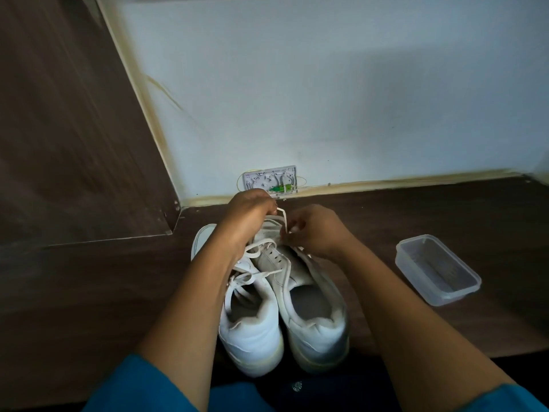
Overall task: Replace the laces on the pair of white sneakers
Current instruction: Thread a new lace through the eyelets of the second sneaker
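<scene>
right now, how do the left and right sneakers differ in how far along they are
The left sneaker has a loose lace crossing its eyelets; the right sneaker shows bare eyelets. The left hand and right hand both pinch a lace end at the right sneaker's toe end, while the left sneaker is not held. Both are white, side by side, heels toward the camera.
</scene>
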